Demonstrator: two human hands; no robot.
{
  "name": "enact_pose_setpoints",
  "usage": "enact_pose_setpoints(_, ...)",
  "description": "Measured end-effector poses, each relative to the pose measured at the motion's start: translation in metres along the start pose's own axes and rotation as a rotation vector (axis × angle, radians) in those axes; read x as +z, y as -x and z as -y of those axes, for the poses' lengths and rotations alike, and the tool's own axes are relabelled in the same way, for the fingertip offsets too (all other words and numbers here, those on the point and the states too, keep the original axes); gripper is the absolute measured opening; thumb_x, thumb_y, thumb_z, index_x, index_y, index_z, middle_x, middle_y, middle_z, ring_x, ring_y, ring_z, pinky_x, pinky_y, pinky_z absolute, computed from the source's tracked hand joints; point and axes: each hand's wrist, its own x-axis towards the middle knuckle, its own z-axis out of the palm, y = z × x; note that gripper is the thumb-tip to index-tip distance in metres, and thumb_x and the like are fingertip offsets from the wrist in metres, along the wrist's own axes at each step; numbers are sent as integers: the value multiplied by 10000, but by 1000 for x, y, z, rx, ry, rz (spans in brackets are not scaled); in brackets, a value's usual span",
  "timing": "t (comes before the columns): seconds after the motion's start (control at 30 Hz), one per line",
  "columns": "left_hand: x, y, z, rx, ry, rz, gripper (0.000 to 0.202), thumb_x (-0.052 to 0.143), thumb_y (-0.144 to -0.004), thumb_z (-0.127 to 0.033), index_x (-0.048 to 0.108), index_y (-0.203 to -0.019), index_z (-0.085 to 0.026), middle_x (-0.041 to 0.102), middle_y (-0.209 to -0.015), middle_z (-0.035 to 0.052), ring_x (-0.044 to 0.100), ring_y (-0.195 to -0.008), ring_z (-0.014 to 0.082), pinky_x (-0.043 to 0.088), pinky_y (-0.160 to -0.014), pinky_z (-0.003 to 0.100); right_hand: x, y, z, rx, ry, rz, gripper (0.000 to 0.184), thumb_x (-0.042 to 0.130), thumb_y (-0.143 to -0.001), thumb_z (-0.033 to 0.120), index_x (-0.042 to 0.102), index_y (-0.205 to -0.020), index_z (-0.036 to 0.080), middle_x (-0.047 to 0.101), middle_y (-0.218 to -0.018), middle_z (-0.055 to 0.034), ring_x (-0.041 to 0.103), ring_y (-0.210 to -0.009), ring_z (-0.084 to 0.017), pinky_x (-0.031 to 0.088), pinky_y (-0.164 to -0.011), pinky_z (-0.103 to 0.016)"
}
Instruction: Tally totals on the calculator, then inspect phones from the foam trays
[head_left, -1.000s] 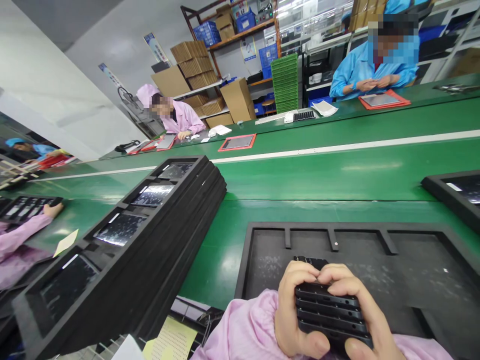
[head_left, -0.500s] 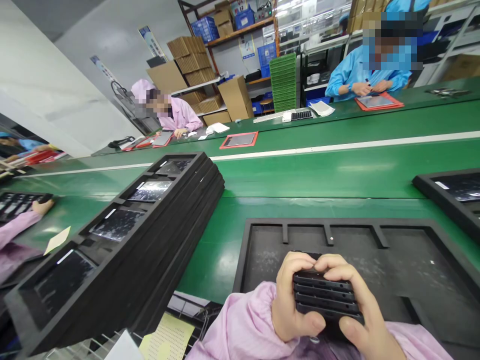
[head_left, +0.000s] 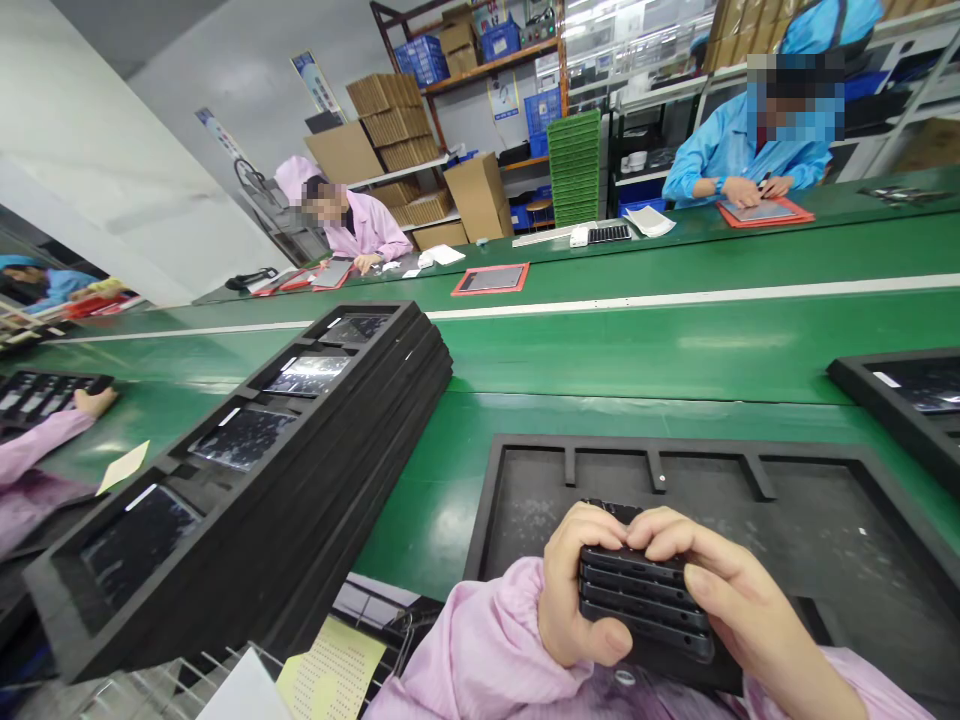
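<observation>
A stack of several slim black phones (head_left: 643, 604) is held between my two hands, their narrow edges facing me. My left hand (head_left: 568, 590) is wrapped round the left side of the stack, thumb in front and fingers over the top. On the right side my right hand (head_left: 724, 575) grips it, the fingers bent over the top and the thumb at the near right corner. The palm sides are hidden. Beneath the hands lies a black foam tray (head_left: 810, 510) with short dividers along its far side.
A tall stack of black foam trays (head_left: 375, 450) holding screens stands at left. Another screen tray (head_left: 855, 375) is at right. A green conveyor (head_left: 637, 345) runs across; co-workers sit beyond it, and a co-worker's hand (head_left: 95, 400) is at far left. Yellow paper (head_left: 330, 670) lies below.
My right thumb has moved from the front of the stack up to its right corner, and the phones' edges show more. The view has shifted slightly.
</observation>
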Motion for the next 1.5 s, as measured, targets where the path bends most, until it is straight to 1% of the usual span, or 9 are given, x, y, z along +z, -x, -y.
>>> enact_pose_setpoints(0.33, 0, 5, 5, 82, -45, -9, 666, 434, -673, -815, 563, -976, -236, 615, -812, 55, 574, -705, 201, 468, -673, 365, -2, -3, -2, -9, -17, 100, 334, 581, -854, 546, 663, -750, 239, 634, -817, -50, 622, -815, -199, 533, -747, -293)
enact_pose_setpoints(0.53, 3, 6, 5, 60, -28, -77, 707, 380, -642, -859, 571, -934, -243, 605, -772, 40, 554, -657, 183, 455, -642, 350, -3, -4, 0, 2, -17, 107, 312, 588, -851, 548, 660, -769, 256, 638, -819, -36, 625, -806, -189, 534, -741, -279)
enact_pose_setpoints(0.77, -3, 16, 15, -19, -88, -40, 803, 408, -505, -924, 554, -883, -230, 586, -732, 50, 562, -653, 211, 466, -667, 397, -2, -4, -1, 0, 3, 87, 329, 591, -842, 558, 666, -769, 245, 639, -795, -49, 635, -789, -204, 547, -709, -293)
enact_pose_setpoints(0.93, -3, 14, 12, 2, -59, -38, 758, 419, -558, -895, 555, -916, -241, 598, -760, 50, 566, -672, 211, 473, -683, 399, -3, -6, -2, -13, 37, 81, 355, 580, -838, 582, 659, -763, 243, 646, -781, -48, 644, -765, -208, 559, -681, -296)
enact_pose_setpoints(1.03, -4, 11, 8, -4, -76, -11, 709, 466, -632, -830, 569, -996, -231, 615, -852, 75, 583, -767, 232, 479, -740, 415, -2, -7, -1, -30, 74, 51, 396, 565, -834, 608, 657, -752, 232, 659, -781, -61, 654, -744, -219, 566, -669, -306)
enact_pose_setpoints(1.13, -4, 9, 5, -7, -84, -26, 679, 490, -736, -723, 520, -1202, -229, 601, -1070, 108, 571, -958, 257, 458, -855, 431, -3, -10, 2, -148, 209, -32, 372, 539, -876, 559, 663, -758, 230, 679, -785, -64, 665, -735, -220, 567, -643, -293)
enact_pose_setpoints(1.23, -2, 8, 5, 33, -99, -56, 689, 470, -794, -670, 434, -1327, -234, 542, -1225, 124, 540, -1087, 268, 435, -932, 434, -5, -17, 6, -385, 469, -156, 283, 487, -951, 383, 652, -787, 223, 680, -759, -51, 659, -716, -202, 552, -629, -278)
enact_pose_setpoints(1.37, -1, 3, 4, 73, -175, -46, 595, 457, -836, -616, 484, -1297, -242, 524, -1274, 131, 524, -1154, 285, 442, -953, 448, -12, -30, 7, -608, 802, -282, 222, 454, -961, 250, 620, -823, 203, 669, -743, -46, 644, -664, -183, 522, -597, -276)
enact_pose_setpoints(1.5, 0, -5, 3, 64, -195, -110, 455, 489, -851, -555, 570, -1183, -255, 558, -1234, 109, 582, -1101, 270, 496, -907, 431, -18, -37, -2, -675, 779, -217, 263, 388, -984, 306, 611, -899, 196, 673, -743, -53, 644, -633, -180, 522, -567, -284)
